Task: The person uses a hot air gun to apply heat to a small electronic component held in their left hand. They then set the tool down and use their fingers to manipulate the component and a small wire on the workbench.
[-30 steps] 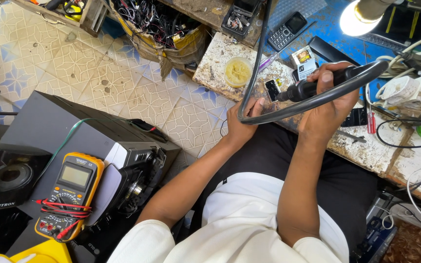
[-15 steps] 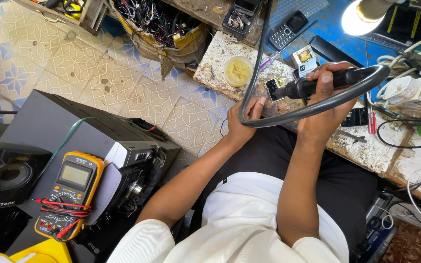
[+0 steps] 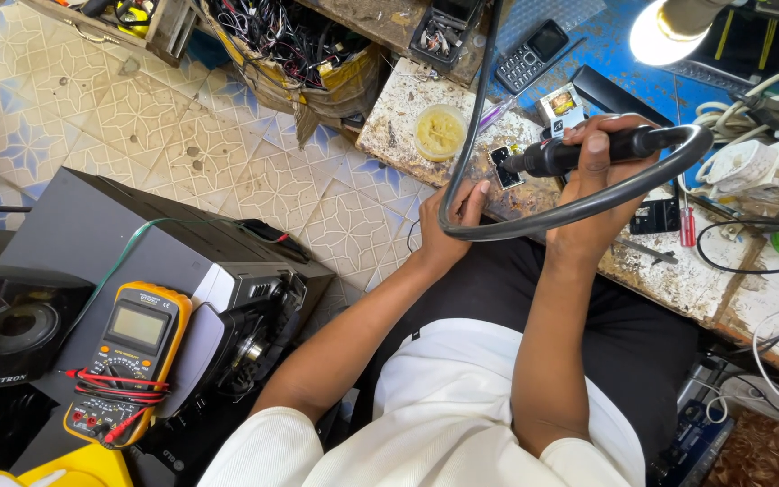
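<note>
The right hand point(image 3: 599, 176) is wrapping tightly around a black heating wand point(image 3: 588, 151), pointing its tip at a small circuit board point(image 3: 505, 166) on the worktop point(image 3: 407, 117). The left hand point(image 3: 454, 216) is resting with fingers loosely bent against the worktop edge just beside the board, touching the thick hose point(image 3: 534, 216). The wand looks light and rigid, best held mid-handle; its stiff looping hose is probably tugging sideways. The board seems thin, fragile, easily nudged.

White short-sleeved shirt, black trousers, bare forearms
</note>
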